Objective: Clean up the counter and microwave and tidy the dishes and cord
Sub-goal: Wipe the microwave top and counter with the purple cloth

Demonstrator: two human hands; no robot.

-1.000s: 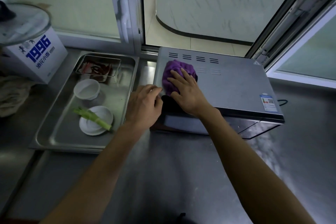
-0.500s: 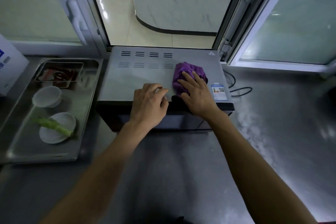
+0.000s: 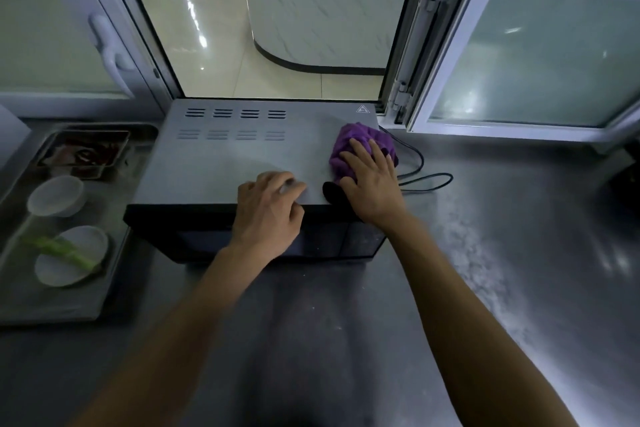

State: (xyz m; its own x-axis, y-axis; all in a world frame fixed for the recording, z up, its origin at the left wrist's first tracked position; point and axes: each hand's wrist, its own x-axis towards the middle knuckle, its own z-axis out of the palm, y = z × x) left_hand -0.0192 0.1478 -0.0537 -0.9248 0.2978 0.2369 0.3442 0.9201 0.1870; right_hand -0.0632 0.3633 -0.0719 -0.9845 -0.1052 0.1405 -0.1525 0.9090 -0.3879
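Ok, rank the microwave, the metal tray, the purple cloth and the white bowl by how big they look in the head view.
1. microwave
2. metal tray, cut off at the left edge, so its rank against the microwave is unsure
3. purple cloth, partly under the right hand
4. white bowl, close to the cloth in apparent size

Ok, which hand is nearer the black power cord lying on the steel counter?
Right. The right hand presses the purple cloth beside the black power cord; the left hand rests mid-microwave, farther away.

tray (image 3: 114,288) cut off left, left fingers (image 3: 291,184) blurred
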